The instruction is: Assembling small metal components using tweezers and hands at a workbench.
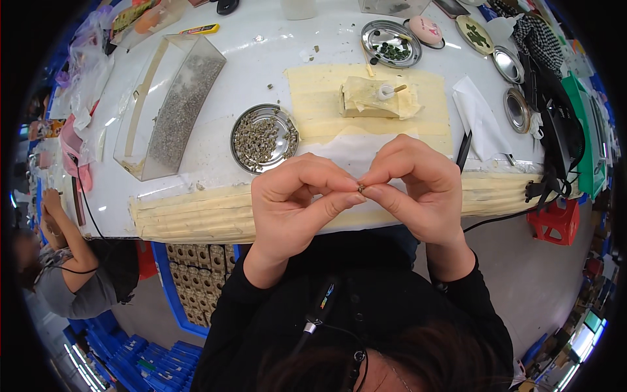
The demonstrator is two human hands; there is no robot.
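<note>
**A:** What sits at the far left?

**B:** Another person (62,274) in a grey top crouches beside the white table (261,59), below its edge. On the table's left part lies a long clear tray (171,108) of fine grey grains, set at a slant.

**A:** And moving toward the middle?

**B:** A round metal dish (264,138) filled with small greenish-grey pieces rests just above the wearer's hands. To its right is a patch of yellowish tape (320,98) on the tabletop, with a small taped block (372,98) on it.

**A:** What are the hands doing?

**B:** The left hand (294,199) and the right hand (418,189) meet at the table's near edge, fingertips touching. Each pinches with thumb and forefinger, and together they grip one tiny dark piece (361,188) between them. The piece is too small to identify.

**A:** Anything further right?

**B:** A second metal dish (391,43) with dark green bits sits at the far side, a pink oval object (426,30) beside it. A folded white cloth (480,117) lies right of the tape. A red stool (554,221) stands on the floor at the right.
</note>
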